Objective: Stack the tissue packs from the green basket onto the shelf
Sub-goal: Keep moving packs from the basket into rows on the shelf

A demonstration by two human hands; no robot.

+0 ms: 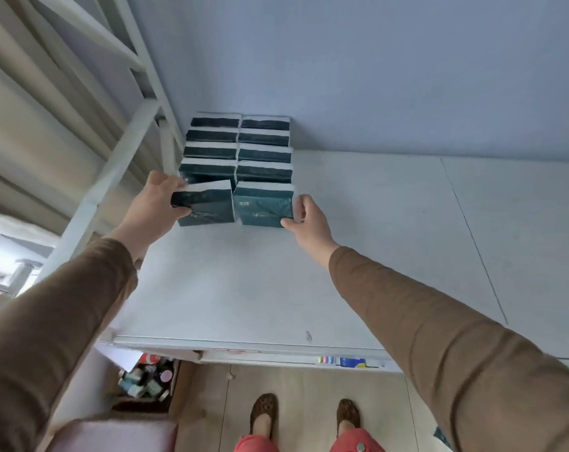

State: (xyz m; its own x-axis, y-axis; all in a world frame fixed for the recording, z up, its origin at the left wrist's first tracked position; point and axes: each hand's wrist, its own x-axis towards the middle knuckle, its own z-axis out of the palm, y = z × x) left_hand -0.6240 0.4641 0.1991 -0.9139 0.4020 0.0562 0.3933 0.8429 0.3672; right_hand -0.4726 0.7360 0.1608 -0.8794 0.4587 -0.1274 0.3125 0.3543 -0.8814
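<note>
Two packs stand at the front of the double row near the shelf's [341,272] back left corner. The left hand [159,203] grips the tilted left pack [208,207]; the right hand [306,220] pinches the right pack [263,205]. Square the left pack upright, flush with its neighbour, before letting go.

Pale blue wall [407,70], wooden floor [302,402]

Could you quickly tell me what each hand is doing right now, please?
Left hand: grips the front left tissue pack at its left end.
Right hand: holds the front right tissue pack at its right end.
</note>
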